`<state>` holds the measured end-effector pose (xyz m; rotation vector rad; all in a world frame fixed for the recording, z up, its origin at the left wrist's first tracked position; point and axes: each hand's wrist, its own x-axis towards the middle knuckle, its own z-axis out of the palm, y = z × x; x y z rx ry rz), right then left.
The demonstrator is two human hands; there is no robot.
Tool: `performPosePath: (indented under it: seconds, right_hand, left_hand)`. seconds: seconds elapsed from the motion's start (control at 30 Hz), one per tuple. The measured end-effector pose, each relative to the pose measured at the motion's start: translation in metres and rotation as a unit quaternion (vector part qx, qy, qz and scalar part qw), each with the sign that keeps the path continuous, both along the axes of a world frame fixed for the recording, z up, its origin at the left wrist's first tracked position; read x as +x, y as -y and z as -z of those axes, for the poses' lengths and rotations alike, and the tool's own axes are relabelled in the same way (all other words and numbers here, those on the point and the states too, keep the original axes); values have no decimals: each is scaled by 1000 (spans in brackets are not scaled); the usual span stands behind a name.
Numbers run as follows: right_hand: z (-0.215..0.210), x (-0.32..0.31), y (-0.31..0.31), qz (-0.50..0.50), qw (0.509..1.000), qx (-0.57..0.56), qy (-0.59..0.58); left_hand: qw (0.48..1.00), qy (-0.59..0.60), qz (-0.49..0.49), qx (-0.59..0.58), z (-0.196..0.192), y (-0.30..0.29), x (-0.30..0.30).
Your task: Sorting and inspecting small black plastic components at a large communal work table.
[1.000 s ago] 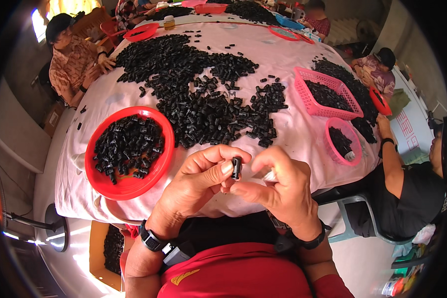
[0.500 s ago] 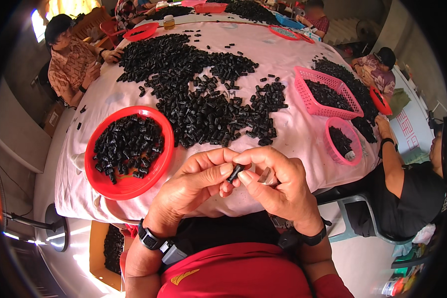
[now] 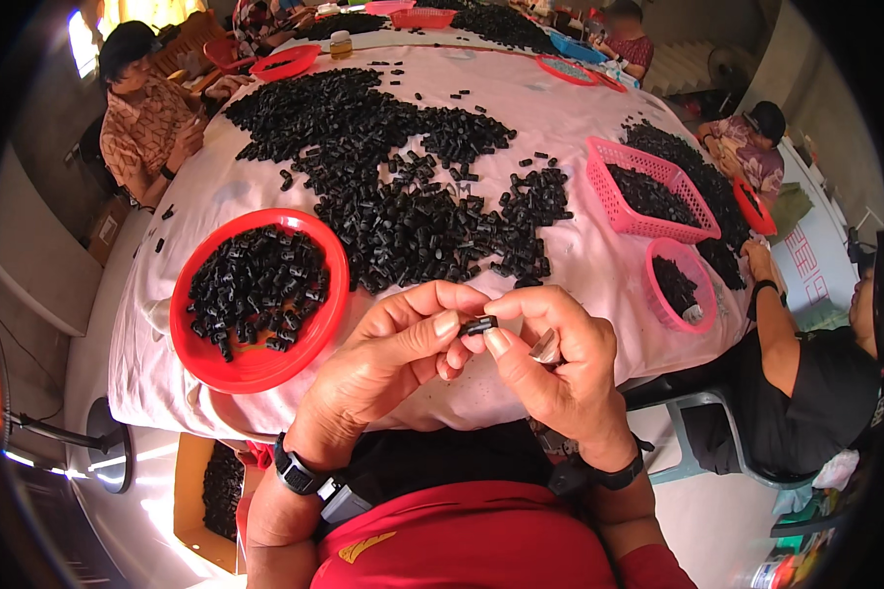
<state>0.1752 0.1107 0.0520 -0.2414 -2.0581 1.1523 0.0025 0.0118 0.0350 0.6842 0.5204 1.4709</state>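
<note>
Above the near edge of the table, my left hand (image 3: 383,346) pinches a small black plastic part (image 3: 478,325) between thumb and fingertips. The part is short and tube-like, and lies nearly level. My right hand (image 3: 565,368) is closed, with its thumb and index finger at the part's right end. Tucked in its curled fingers is a small shiny flat piece (image 3: 546,347); its kind I cannot make out. Left of my hands, a round red tray (image 3: 250,375) holds many similar black parts. A large loose pile of black parts (image 3: 403,221) spreads beyond my hands.
A pink cloth (image 3: 560,257) covers the table. To the right stand a pink rectangular basket (image 3: 648,227) and a round pink basket (image 3: 690,323), both with black parts. Co-workers sit around the table, one close by on my right. A box (image 3: 192,491) stands low on the left.
The black part has turned from steeply tilted to nearly level between my fingers. My right hand has shifted slightly rightward. The person on the left has drawn a hand back from the pile.
</note>
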Motion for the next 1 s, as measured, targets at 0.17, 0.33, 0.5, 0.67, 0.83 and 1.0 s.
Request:
performPosePath:
  seconds: [0.17,0.33,0.5,0.67,0.83,1.0]
  right_hand:
    - [-13,1,7,32,999,31,31]
    - [-11,-2,9,28,996,82,9]
    - [-19,0,9,54,991,110,49]
    - [-9,-3,4,95,980,155,75]
    - [-15,-3,6,103,971,180,122]
    - [-11,-4,3,123,963,204,128]
  left_hand:
    - [999,-31,-22,22,0,1,-3]
    - [997,-47,-60,34,3,-1,1]
    - [993,-92,-66,43,7,-3,0]
    - [993,-99,-44,36,3,-2,-3]
    - [988,-130,-47,64,2,-1,2]
    - [987,-139,-45,69,5,-3,0]
